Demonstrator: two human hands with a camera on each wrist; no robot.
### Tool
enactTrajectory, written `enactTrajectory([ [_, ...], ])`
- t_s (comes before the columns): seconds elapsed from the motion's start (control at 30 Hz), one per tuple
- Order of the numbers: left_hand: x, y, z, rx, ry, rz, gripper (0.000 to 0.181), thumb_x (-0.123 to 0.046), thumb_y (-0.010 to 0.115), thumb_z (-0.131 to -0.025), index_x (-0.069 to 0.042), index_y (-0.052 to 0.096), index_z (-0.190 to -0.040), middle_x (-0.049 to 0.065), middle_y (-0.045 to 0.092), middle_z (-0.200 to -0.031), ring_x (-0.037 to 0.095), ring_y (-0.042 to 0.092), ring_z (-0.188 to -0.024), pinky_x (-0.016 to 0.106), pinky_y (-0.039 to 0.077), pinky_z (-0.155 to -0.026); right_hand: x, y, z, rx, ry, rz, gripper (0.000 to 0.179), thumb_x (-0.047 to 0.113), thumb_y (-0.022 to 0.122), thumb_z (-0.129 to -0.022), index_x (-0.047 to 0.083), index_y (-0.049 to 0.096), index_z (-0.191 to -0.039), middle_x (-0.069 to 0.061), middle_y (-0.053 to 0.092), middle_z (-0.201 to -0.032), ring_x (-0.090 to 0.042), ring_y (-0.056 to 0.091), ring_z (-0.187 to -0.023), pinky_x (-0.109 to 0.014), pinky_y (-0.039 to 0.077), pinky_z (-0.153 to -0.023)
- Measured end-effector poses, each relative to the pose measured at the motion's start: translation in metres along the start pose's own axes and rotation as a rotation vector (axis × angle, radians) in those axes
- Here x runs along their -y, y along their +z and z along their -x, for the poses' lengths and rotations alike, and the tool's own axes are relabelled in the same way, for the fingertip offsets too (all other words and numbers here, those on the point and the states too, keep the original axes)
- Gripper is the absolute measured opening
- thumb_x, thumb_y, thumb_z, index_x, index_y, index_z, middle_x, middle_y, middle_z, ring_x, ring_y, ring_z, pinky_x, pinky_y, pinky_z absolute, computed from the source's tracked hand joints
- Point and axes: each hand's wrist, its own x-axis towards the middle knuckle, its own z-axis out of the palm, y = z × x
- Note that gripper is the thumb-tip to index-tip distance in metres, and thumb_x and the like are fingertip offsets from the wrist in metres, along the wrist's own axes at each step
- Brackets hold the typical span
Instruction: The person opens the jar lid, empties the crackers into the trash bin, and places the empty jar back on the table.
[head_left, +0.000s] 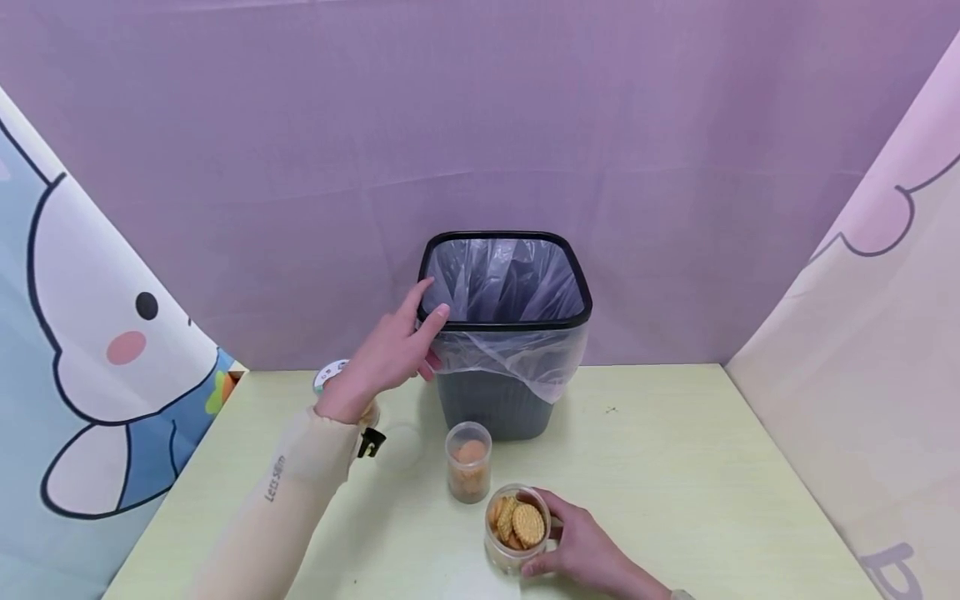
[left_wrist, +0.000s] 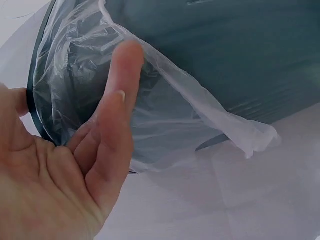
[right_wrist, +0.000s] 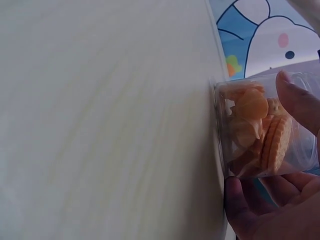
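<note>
A dark grey trash bin (head_left: 495, 406) with a black rim stands at the back, lined with a clear plastic bag (head_left: 517, 358) folded over its outside. My left hand (head_left: 395, 344) is at the bin's left front corner, thumb and forefinger spread by the rim. In the left wrist view its other fingers (left_wrist: 125, 75) lie loosely along the bag. My right hand (head_left: 581, 546) grips a clear plastic jar (right_wrist: 270, 125) from its right side, upright on the table near the front. Round ridged biscuits (head_left: 517, 523) fill part of this jar.
A narrower clear jar (head_left: 468, 462) with orange-brown pieces stands between the bin and the biscuit jar. Partly hidden behind my left wrist is another container with a white printed lid (head_left: 330, 375). Purple cloth (head_left: 675, 208) hangs behind the table, with printed cloths at both sides.
</note>
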Motion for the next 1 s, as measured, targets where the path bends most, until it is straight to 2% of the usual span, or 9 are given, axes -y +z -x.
enactTrajectory([
  [0.1, 0.001, 0.001, -0.001, 0.0, -0.009, 0.055, 0.073, -0.062, 0.038, -0.101, -0.03, 0.01, -0.16, 0.008, 0.071, -0.072, 0.022, 0.069, -0.056, 0.041, 0.055, -0.061, -0.003, 0.0, -0.001, -0.004, -0.006, -0.003, 0.089, 0.025, 0.093, -0.067, 0.013, 0.05, -0.144, -0.009, 0.054, -0.142, -0.025, 0.059, -0.118, -0.029, 0.05, -0.093],
  [0.27, 0.0, 0.002, -0.001, -0.012, -0.015, 0.096, 0.072, -0.061, 0.04, -0.101, -0.031, 0.011, -0.16, 0.01, 0.07, -0.07, 0.024, 0.068, -0.055, 0.039, 0.055, -0.059, -0.002, -0.003, 0.0, -0.039, 0.0, 0.021, 0.09, 0.029, 0.093, -0.067, 0.015, 0.05, -0.145, -0.004, 0.057, -0.138, -0.021, 0.06, -0.113, -0.029, 0.051, -0.089],
  [0.37, 0.0, 0.004, -0.002, -0.016, -0.011, 0.107, 0.074, -0.063, 0.04, -0.1, -0.031, 0.012, -0.16, 0.01, 0.07, -0.069, 0.025, 0.068, -0.054, 0.039, 0.054, -0.057, 0.002, -0.009, 0.002, -0.083, -0.008, 0.041, 0.091, 0.03, 0.093, -0.066, 0.014, 0.05, -0.145, -0.005, 0.059, -0.136, -0.023, 0.06, -0.113, -0.029, 0.052, -0.088],
  [0.57, 0.001, 0.006, -0.003, -0.023, -0.009, 0.117, 0.075, -0.066, 0.039, -0.098, -0.032, 0.012, -0.159, 0.01, 0.07, -0.069, 0.025, 0.068, -0.054, 0.04, 0.054, -0.058, 0.012, -0.027, 0.003, -0.18, -0.012, 0.039, 0.091, 0.026, 0.093, -0.064, 0.013, 0.052, -0.143, -0.01, 0.054, -0.143, -0.031, 0.055, -0.124, -0.029, 0.05, -0.093],
  [0.8, 0.002, 0.008, -0.002, -0.029, -0.013, 0.127, 0.072, -0.063, 0.039, -0.1, -0.033, 0.013, -0.159, 0.01, 0.07, -0.068, 0.026, 0.068, -0.054, 0.039, 0.055, -0.058, 0.023, -0.05, 0.002, -0.275, 0.007, 0.037, 0.092, 0.022, 0.094, -0.064, 0.008, 0.05, -0.144, -0.012, 0.054, -0.143, -0.033, 0.056, -0.121, -0.028, 0.052, -0.091],
  [1.0, 0.004, 0.009, -0.001, -0.038, -0.012, 0.118, 0.07, -0.062, 0.037, -0.101, -0.033, 0.012, -0.159, 0.01, 0.069, -0.067, 0.025, 0.067, -0.053, 0.039, 0.053, -0.056, 0.029, -0.072, 0.002, -0.331, -0.056, 0.06, 0.089, 0.02, 0.092, -0.069, 0.002, 0.048, -0.144, -0.013, 0.056, -0.14, -0.033, 0.053, -0.124, -0.029, 0.051, -0.092],
])
